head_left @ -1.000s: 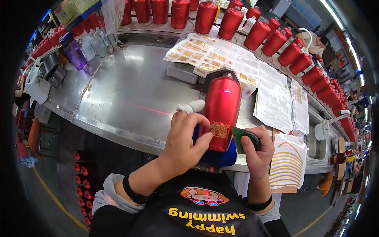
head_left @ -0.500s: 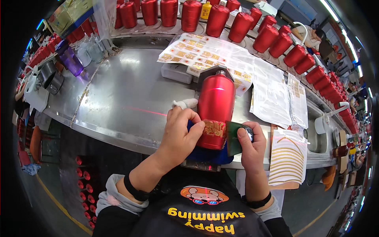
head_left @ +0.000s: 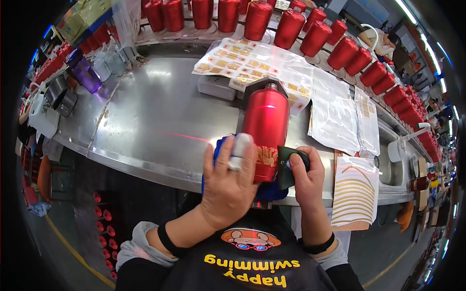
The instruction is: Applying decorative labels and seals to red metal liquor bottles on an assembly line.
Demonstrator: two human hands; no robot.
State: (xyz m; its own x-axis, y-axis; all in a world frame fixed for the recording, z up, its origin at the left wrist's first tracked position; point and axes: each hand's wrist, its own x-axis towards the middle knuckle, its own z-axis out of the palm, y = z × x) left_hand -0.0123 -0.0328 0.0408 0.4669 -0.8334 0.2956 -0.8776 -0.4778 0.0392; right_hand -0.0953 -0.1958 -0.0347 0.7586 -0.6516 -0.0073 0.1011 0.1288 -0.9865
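Between the two hands I have a glossy red bottle (head_left: 265, 119), neck pointing away, an ornate gold decal (head_left: 267, 157) near its base. My left hand (head_left: 228, 189) is spread, fingers extended beside it over rumpled blue cloth (head_left: 210, 169); my right hand (head_left: 308, 179) pinches a flat green scraper (head_left: 286, 169) at the bottle's right side. Beyond both hands lie gold-printed sheets (head_left: 245, 57); right of them, white paper (head_left: 357, 194) bears curved gold strips. Below them I see inverted yellow lettering (head_left: 252, 265) on black fabric (head_left: 194, 271).

Gold-patterned red bottle (head_left: 267, 119), dark green scraper (head_left: 285, 169)
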